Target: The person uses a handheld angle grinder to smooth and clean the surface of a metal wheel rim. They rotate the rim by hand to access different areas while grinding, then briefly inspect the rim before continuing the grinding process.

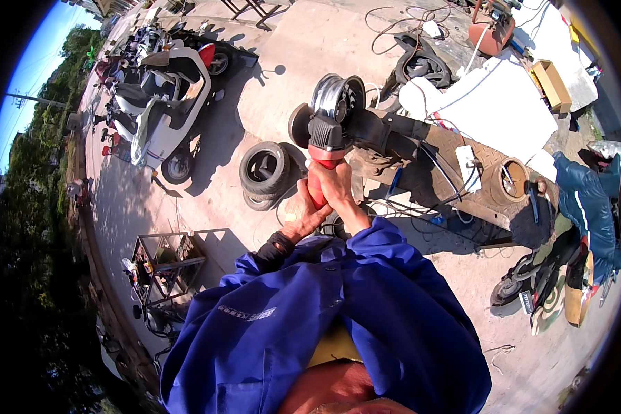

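Observation:
Both my hands are wrapped round the red body of an angle grinder (316,183), which points away from me. My right hand (338,185) grips it close behind the dark grey head. Lower down, my left hand (302,212) closes round the rear part, with a pale patch on its back. A dark round disc (299,125) shows at the left of the grinder's head. Just beyond stands a shiny metal wheel rim (331,96), beside the end of a metal workbench (428,165). Whether the disc touches the rim is hidden.
Stacked tyres (263,169) lie left of the grinder. White scooters (172,110) are parked at far left, and a metal frame cart (169,265) stands nearer. Cables (400,210) trail under the bench. On it sit a power strip (468,168) and a round tan container (512,181).

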`<state>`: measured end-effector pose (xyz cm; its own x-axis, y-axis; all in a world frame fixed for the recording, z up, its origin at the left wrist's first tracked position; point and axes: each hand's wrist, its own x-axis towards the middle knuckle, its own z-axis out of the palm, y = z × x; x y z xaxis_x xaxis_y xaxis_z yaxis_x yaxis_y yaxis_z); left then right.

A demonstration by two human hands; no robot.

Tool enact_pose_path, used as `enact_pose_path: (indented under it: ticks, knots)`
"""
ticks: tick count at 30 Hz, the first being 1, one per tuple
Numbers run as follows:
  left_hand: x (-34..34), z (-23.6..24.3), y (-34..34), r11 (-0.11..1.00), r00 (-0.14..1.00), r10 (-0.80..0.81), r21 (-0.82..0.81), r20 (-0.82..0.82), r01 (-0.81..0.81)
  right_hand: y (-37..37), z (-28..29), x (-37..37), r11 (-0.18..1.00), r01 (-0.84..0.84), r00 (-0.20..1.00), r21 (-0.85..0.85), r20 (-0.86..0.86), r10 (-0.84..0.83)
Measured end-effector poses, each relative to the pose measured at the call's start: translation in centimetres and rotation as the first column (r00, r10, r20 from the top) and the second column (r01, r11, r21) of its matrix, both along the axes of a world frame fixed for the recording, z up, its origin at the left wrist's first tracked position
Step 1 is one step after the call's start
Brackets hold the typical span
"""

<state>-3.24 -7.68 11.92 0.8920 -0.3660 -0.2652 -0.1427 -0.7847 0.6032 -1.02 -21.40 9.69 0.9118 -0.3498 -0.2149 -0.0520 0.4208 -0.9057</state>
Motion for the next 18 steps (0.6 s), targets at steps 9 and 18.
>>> enact_pose_path:
  ticks: [9, 18]
  knots:
    - [4.0, 4.0, -3.3, 0.996, 0.999, 0.039, -0.079, -0.003, -0.039, -3.0, 2.3, 4.7, 0.999, -0.025, 1.000, -0.035, -0.001, 0.025]
    - [-0.6, 0.6, -0.7, 0.998, 1.000, -0.012, -0.064, 0.027, 0.014, -0.3, -0.5, -0.2, 0.999, -0.045, 0.999, 0.012, -0.009, 0.045]
